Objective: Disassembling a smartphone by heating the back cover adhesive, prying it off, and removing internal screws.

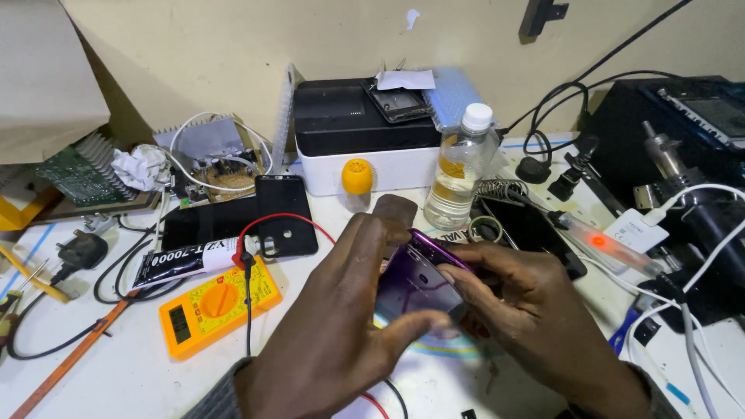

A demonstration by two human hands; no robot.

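fingers (423, 322) of both hands closed around a purple smartphone (415, 283), held just above the white workbench (132, 372) near its front edge, glossy back facing up. left hand (341, 310) wrapped over the near-left side, thumb laid across the lower edge, index finger stretched past the top corner; right hand (516, 299) curled on the right edge, fingertips pressing along the rim. both grips narrow and firm, nothing else held. probably light and stiff, yet slick on that glossy back and likely fragile if flexed or dropped, so best gripped by the long edges and corners, not squeezed across the flat face. around the hands: yellow multimeter (217, 306) to the left with red and black leads trailing toward the wrists, black tube of adhesive (186, 260) just above it, black phone back cover (283, 213) beyond, clear plastic bottle (459, 167) with a white cap standing just behind the phone, small yellow cap (357, 176) near a black-and-white box-shaped device (361, 140), circuit boards (209, 159) at the far left, dark phone (535, 233) lying flat to the right, cables and a soldering station (683, 132) at the right edge.
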